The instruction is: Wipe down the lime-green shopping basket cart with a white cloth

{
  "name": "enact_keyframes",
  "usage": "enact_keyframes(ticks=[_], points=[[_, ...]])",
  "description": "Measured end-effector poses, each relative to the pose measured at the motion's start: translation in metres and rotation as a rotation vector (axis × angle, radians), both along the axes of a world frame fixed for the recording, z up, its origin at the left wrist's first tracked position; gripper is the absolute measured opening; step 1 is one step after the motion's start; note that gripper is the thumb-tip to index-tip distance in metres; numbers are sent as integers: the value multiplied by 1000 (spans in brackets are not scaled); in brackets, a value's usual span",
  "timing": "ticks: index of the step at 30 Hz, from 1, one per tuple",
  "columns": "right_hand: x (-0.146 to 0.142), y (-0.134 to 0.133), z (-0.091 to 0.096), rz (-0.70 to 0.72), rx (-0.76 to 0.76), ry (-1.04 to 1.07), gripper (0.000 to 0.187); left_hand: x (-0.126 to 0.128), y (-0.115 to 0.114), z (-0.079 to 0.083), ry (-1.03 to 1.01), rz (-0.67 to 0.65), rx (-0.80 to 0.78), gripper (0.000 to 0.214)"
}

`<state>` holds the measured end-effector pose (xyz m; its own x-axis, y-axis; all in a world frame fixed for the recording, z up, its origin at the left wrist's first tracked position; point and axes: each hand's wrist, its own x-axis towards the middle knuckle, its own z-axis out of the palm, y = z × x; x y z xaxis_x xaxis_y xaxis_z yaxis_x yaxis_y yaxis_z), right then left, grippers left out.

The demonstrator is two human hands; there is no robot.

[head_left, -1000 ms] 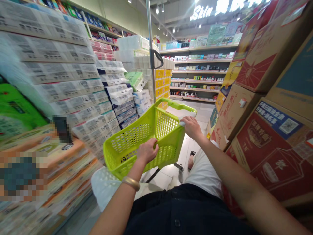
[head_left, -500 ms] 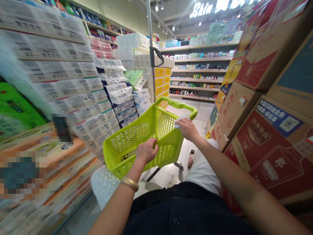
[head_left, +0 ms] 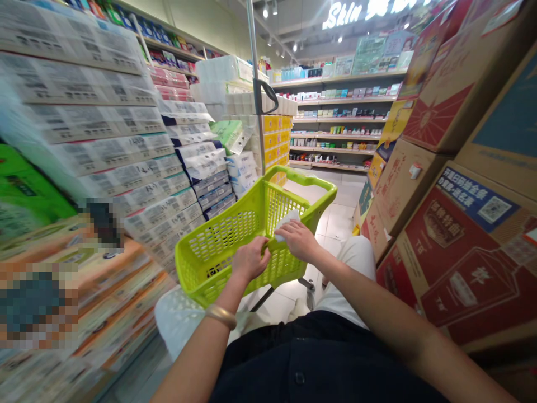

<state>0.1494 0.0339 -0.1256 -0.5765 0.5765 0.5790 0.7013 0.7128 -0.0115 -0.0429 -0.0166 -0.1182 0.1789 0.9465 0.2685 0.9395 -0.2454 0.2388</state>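
Note:
A lime-green plastic shopping basket [head_left: 218, 240] sits tilted in front of me, its mesh walls showing and its inside bare. My left hand [head_left: 250, 259] is closed on the basket's near rim and wears a gold bangle at the wrist. My right hand [head_left: 298, 238] presses a white cloth [head_left: 286, 219] against the near right part of the rim, with the fingers curled over the cloth. A metal pole with a black handle [head_left: 268, 95] rises behind the basket.
Stacked packs of tissue paper [head_left: 104, 129] line the left side of the aisle. Large cardboard boxes [head_left: 453, 168] are piled on the right. Shelves of small bottles [head_left: 339, 120] stand at the far end. A tiled floor [head_left: 335, 215] runs between them.
My right hand with the white cloth has slid along the rim from the basket's far right corner toward my left hand. The left hand has kept its hold.

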Motion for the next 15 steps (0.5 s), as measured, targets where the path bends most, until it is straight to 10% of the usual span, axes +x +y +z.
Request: enact_keyframes(ticks=[8, 15], points=[[90, 41, 41, -265, 16, 154, 38, 3, 0, 0, -2, -8, -9, 29], [45, 22, 21, -295, -13, 156, 35, 5, 1, 2, -5, -16, -14, 27]])
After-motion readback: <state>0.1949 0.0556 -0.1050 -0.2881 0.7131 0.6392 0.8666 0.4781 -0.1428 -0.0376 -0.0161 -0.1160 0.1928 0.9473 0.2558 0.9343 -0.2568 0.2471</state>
